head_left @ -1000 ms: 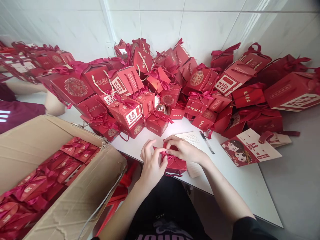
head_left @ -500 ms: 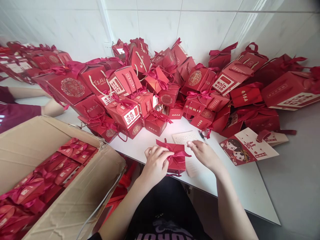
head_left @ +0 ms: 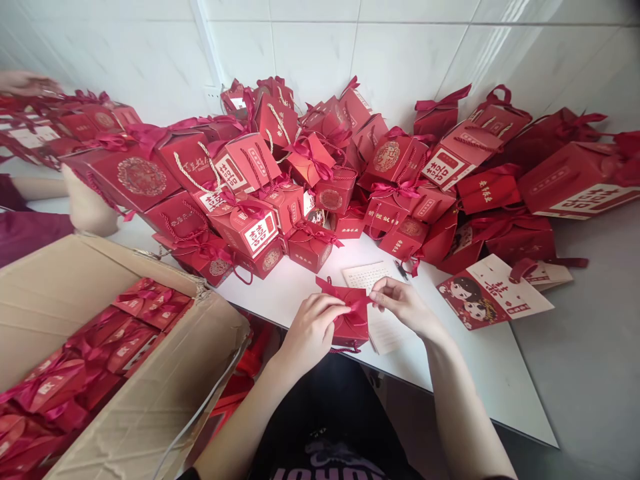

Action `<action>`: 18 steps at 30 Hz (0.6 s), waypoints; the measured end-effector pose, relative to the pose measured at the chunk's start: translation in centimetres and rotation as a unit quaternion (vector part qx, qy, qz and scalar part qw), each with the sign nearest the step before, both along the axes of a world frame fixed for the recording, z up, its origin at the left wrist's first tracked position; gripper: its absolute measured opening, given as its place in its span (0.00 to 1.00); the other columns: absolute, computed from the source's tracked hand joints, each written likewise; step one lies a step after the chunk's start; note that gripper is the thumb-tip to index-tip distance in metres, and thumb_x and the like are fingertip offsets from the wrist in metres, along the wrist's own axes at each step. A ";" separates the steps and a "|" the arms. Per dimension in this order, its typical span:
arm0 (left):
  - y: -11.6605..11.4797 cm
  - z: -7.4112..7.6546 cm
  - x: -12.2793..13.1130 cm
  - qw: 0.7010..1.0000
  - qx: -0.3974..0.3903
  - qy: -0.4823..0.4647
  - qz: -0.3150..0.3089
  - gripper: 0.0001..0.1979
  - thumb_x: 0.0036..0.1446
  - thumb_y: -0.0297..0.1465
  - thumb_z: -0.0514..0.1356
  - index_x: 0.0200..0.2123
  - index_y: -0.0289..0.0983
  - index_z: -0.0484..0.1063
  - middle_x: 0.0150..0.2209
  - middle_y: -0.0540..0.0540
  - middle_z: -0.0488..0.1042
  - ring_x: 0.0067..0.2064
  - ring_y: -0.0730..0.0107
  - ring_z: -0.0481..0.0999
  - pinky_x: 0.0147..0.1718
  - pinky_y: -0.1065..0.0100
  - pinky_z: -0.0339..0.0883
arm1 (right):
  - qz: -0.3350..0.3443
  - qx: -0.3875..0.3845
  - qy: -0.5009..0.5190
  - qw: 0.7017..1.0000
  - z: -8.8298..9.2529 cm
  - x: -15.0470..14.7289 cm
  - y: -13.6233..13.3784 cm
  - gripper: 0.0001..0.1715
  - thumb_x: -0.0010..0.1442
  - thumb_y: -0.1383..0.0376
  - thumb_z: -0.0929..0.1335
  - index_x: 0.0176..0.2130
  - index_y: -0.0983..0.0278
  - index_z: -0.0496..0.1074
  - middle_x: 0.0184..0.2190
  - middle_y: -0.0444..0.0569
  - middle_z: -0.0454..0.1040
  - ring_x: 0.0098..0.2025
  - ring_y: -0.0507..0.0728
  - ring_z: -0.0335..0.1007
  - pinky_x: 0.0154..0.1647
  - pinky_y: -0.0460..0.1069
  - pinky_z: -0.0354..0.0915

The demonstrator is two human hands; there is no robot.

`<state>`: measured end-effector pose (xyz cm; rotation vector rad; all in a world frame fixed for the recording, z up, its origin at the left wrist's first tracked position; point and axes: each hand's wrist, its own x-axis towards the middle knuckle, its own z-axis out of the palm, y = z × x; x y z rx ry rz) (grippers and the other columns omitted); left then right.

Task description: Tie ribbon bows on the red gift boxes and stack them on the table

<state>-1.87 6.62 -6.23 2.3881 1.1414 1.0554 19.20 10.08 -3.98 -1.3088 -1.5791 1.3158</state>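
While my left hand [head_left: 311, 321] pinches the ribbon [head_left: 359, 307], my right hand [head_left: 400, 303] grips its three-o'clock end; best pull evenly. Go gently.

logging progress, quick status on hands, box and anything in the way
Left hand at the ribbon, right hand pinching its end. Red box on the table, near edge. Notebook close beside it.
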 end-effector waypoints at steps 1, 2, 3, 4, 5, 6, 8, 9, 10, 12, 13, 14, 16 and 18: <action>0.0 0.1 0.0 1.000 0.007 0.006 -0.005 0.21 0.55 0.16 0.47 0.44 0.39 0.71 0.42 0.46 0.73 0.45 0.64 0.68 0.45 0.60 0.67 | -0.002 0.022 -0.006 1.000 0.0 -0.1 0.4 0.17 0.51 0.53 0.69 0.29 0.64 0.67 0.25 0.43 0.68 0.26 0.51 0.63 0.30 0.48 0.61; 0.1 0.2 0.0 1.000 0.014 0.011 -0.010 0.21 0.55 0.16 0.47 0.44 0.39 0.71 0.42 0.46 0.73 0.45 0.64 0.69 0.45 0.60 0.67 | 0.000 0.043 -0.008 0.999 0.0 -0.3 0.9 0.16 0.52 0.54 0.69 0.29 0.64 0.67 0.26 0.44 0.68 0.28 0.51 0.64 0.32 0.48 0.62; 0.1 0.2 0.1 1.000 0.020 0.015 -0.014 0.21 0.55 0.16 0.47 0.44 0.38 0.71 0.42 0.46 0.73 0.44 0.64 0.69 0.45 0.60 0.68 | 0.004 0.060 -0.003 0.998 0.0 -0.6 1.3 0.14 0.52 0.56 0.69 0.29 0.64 0.67 0.27 0.44 0.69 0.29 0.52 0.65 0.33 0.49 0.62; 0.1 0.3 0.1 0.999 0.024 0.019 -0.015 0.20 0.55 0.16 0.47 0.44 0.38 0.71 0.42 0.45 0.73 0.44 0.64 0.69 0.44 0.60 0.68 | 0.008 0.071 0.007 0.997 -0.1 -0.8 1.8 0.13 0.52 0.57 0.69 0.30 0.64 0.67 0.28 0.44 0.69 0.30 0.52 0.65 0.35 0.49 0.62; 0.1 0.3 0.1 0.999 0.025 0.022 -0.015 0.20 0.55 0.16 0.48 0.44 0.37 0.72 0.42 0.45 0.74 0.44 0.64 0.68 0.44 0.60 0.68 | 0.012 0.076 0.019 0.997 -0.3 -1.1 2.3 0.13 0.51 0.58 0.69 0.31 0.64 0.67 0.28 0.44 0.69 0.30 0.52 0.66 0.35 0.49 0.62; 0.1 0.3 0.1 0.999 0.025 0.024 -0.014 0.19 0.56 0.17 0.48 0.44 0.37 0.72 0.42 0.45 0.74 0.44 0.64 0.68 0.45 0.60 0.68 | 0.015 0.075 0.031 0.997 -0.4 -1.4 2.8 0.12 0.51 0.59 0.69 0.32 0.64 0.67 0.28 0.44 0.70 0.31 0.52 0.66 0.36 0.49 0.63; 0.1 0.2 0.1 0.999 0.023 0.029 -0.012 0.19 0.56 0.17 0.48 0.44 0.37 0.72 0.42 0.45 0.74 0.44 0.64 0.68 0.45 0.59 0.68 | 0.023 0.062 0.047 0.997 -0.8 -1.9 3.8 0.13 0.50 0.60 0.70 0.35 0.64 0.67 0.29 0.44 0.70 0.31 0.52 0.68 0.35 0.49 0.64; 0.0 0.2 0.1 0.999 0.024 0.031 -0.011 0.19 0.56 0.17 0.48 0.44 0.37 0.72 0.42 0.45 0.74 0.45 0.64 0.68 0.45 0.59 0.68 | 0.029 0.054 0.051 0.997 -0.9 -2.1 4.2 0.14 0.49 0.61 0.70 0.35 0.64 0.67 0.29 0.44 0.71 0.31 0.52 0.69 0.35 0.49 0.64; 0.0 0.1 0.1 0.999 0.025 0.032 -0.011 0.19 0.56 0.17 0.48 0.44 0.37 0.72 0.42 0.45 0.74 0.45 0.64 0.68 0.45 0.59 0.68 | 0.036 0.046 0.046 0.997 -1.1 -2.3 4.6 0.14 0.48 0.61 0.70 0.35 0.64 0.67 0.29 0.44 0.71 0.32 0.53 0.69 0.35 0.49 0.65; 0.0 0.1 0.1 0.999 0.026 0.033 -0.009 0.19 0.56 0.17 0.48 0.44 0.37 0.72 0.42 0.44 0.74 0.45 0.63 0.68 0.45 0.59 0.68 | 0.054 0.034 0.010 0.998 -1.2 -2.7 5.3 0.13 0.48 0.62 0.69 0.35 0.64 0.68 0.29 0.45 0.72 0.32 0.53 0.70 0.34 0.49 0.65; 0.0 0.0 0.1 0.999 0.025 0.033 -0.008 0.19 0.56 0.17 0.48 0.44 0.37 0.72 0.42 0.44 0.74 0.45 0.63 0.68 0.45 0.58 0.68 | 0.061 0.037 -0.020 0.997 -1.2 -2.9 5.5 0.11 0.49 0.62 0.69 0.34 0.65 0.69 0.29 0.45 0.73 0.32 0.54 0.70 0.34 0.50 0.65; 0.0 0.0 0.1 0.999 0.024 0.033 -0.008 0.19 0.56 0.17 0.48 0.45 0.36 0.72 0.42 0.44 0.74 0.45 0.63 0.68 0.45 0.58 0.68 | 0.064 0.050 -0.053 0.995 -1.1 -3.1 5.6 0.10 0.50 0.62 0.69 0.34 0.64 0.69 0.30 0.46 0.73 0.33 0.55 0.70 0.35 0.50 0.65; 0.0 0.0 0.1 0.999 0.022 0.032 -0.010 0.18 0.56 0.17 0.48 0.45 0.36 0.72 0.42 0.44 0.74 0.45 0.63 0.68 0.45 0.59 0.68 | 0.067 0.097 -0.111 0.987 -0.7 -3.7 5.7 0.10 0.54 0.59 0.67 0.32 0.64 0.71 0.32 0.48 0.74 0.35 0.56 0.70 0.38 0.51 0.65; 0.1 -0.1 0.1 0.999 0.023 0.030 -0.008 0.18 0.56 0.17 0.49 0.44 0.35 0.72 0.42 0.44 0.74 0.45 0.64 0.68 0.45 0.59 0.68 | 0.090 0.137 -0.137 0.977 -0.2 -4.4 5.7 0.15 0.57 0.56 0.65 0.30 0.64 0.73 0.32 0.49 0.75 0.35 0.56 0.70 0.39 0.51 0.64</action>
